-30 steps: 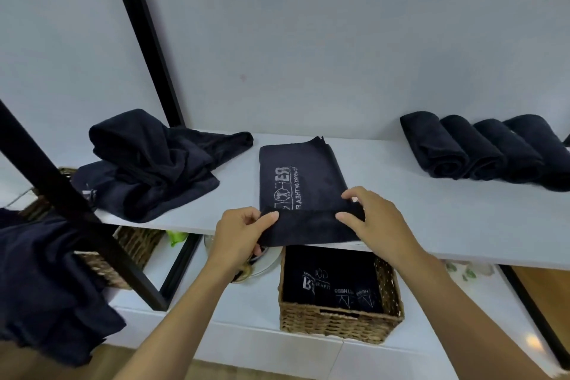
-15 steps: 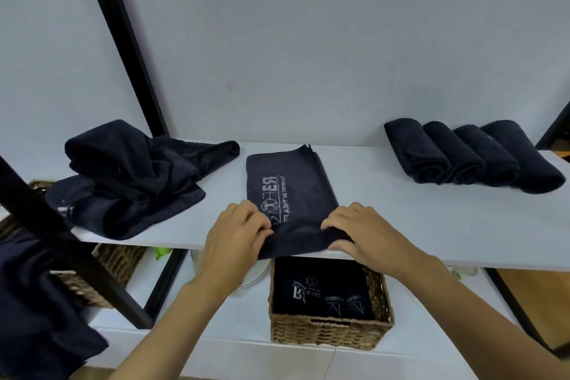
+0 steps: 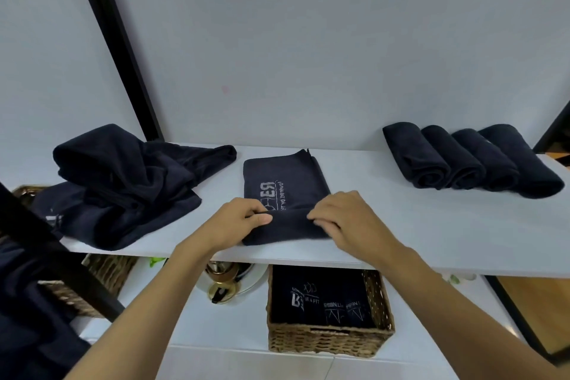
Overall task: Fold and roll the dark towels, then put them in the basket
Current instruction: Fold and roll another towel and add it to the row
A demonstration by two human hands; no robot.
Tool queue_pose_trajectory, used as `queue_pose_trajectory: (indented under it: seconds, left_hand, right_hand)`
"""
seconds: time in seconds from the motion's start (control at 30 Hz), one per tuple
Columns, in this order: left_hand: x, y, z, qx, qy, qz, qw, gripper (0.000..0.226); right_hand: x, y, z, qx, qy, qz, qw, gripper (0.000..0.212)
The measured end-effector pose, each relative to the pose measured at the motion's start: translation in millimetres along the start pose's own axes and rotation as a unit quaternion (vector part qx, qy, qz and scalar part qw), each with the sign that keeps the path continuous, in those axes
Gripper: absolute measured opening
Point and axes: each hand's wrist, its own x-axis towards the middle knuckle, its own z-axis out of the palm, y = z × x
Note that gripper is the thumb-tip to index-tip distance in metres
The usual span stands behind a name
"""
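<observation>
Shelf: I see a white shelf running the width of the view, against a pale wall.
Loose pile: a heap of unfolded dark towels sits on the left part of the shelf, well apart from the rolled ones.
Rolled towels: four finished rolls lie side by side, touching, at the right end of the shelf.
Basket: the wicker basket stands on the lower shelf, just below the working spot, with dark printed towels lying flat inside.
Folded towel: the folded towel lies flat at mid-shelf, pale lettering up, its near end turned into a low roll at the shelf's front edge.
Left hand: my left hand pinches the left end of that roll between thumb and curled fingers.
Right hand: my right hand has its fingers curled down over the roll's right end, gripping it.
Second basket: another wicker basket shows partly under the shelf at left.
</observation>
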Motion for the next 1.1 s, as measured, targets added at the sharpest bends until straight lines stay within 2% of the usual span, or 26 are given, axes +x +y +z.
queue_pose_trajectory:
  seconds: [0.07, 0.13, 0.17, 0.23, 0.3, 0.37, 0.4, 0.47, 0.5, 0.6, 0.67, 0.73, 0.83, 0.9, 0.97, 1.03, 1.1]
  left_hand:
    - [10, -1, -1, -0.008, 0.004, -0.031, 0.999, 0.010]
    - [14, 2, 3, 0.042, 0.059, -0.044, 0.996, 0.008]
    - [13, 6, 6, 0.106, 0.112, -0.030, 0.988, 0.011]
    - [3, 10, 14, 0.225, 0.218, 0.070, 0.947, 0.025]
    - [-12, 7, 20, 0.293, 0.213, 0.177, 0.915, 0.044]
    - [-19, -8, 22, 0.357, 0.167, 0.220, 0.892, 0.054]
    - [-18, -15, 21, 0.360, 0.154, 0.222, 0.893, 0.052]
    - [-16, -18, 18, 0.317, 0.134, 0.206, 0.916, 0.043]
    - [-13, -17, 16, 0.287, 0.124, 0.196, 0.929, 0.039]
    - [2, -8, 5, 0.226, 0.044, 0.134, 0.964, 0.032]
    - [13, -3, -3, 0.219, -0.022, 0.097, 0.971, 0.029]
    - [25, -1, -9, 0.191, -0.054, 0.076, 0.977, 0.030]
    - [35, 0, -10, 0.114, -0.050, 0.050, 0.991, 0.028]
    - [31, -1, -8, 0.035, 0.043, 0.045, 0.997, 0.018]
    - [22, -3, -2, -0.004, 0.118, 0.064, 0.991, 0.023]
    - [20, -6, 2, -0.008, 0.122, 0.073, 0.990, 0.028]
    - [25, -7, 4, -0.003, 0.109, 0.059, 0.992, 0.016]
  right_hand:
    - [-8, 2, 7, -0.027, -0.017, -0.021, 0.999, 0.029]
    - [-7, 8, 11, -0.051, -0.049, -0.010, 0.997, 0.041]
    - [-4, 9, 10, -0.053, -0.054, -0.001, 0.997, 0.040]
    - [6, 7, 5, -0.017, -0.065, 0.023, 0.997, 0.035]
    - [13, 3, -3, 0.061, -0.099, 0.075, 0.990, 0.032]
    - [14, 5, -8, 0.189, -0.119, 0.142, 0.964, 0.024]
    - [14, 5, -9, 0.253, -0.122, 0.173, 0.944, 0.020]
    - [16, 7, -7, 0.310, -0.120, 0.207, 0.920, 0.016]
    - [17, 7, -6, 0.297, -0.109, 0.204, 0.927, 0.014]
    - [15, 9, 0, 0.133, -0.004, 0.106, 0.985, 0.012]
    - [6, 6, 5, 0.016, 0.005, 0.047, 0.999, 0.034]
    - [-4, 5, 15, -0.020, -0.026, 0.043, 0.999, 0.048]
    - [-6, 8, 20, 0.054, -0.028, 0.110, 0.992, 0.041]
    - [2, 12, 16, 0.188, -0.048, 0.192, 0.962, 0.026]
    - [10, 17, 11, 0.284, -0.064, 0.250, 0.923, 0.016]
    - [17, 22, 10, 0.290, -0.066, 0.272, 0.915, 0.014]
    - [24, 24, 12, 0.281, -0.059, 0.290, 0.913, 0.011]
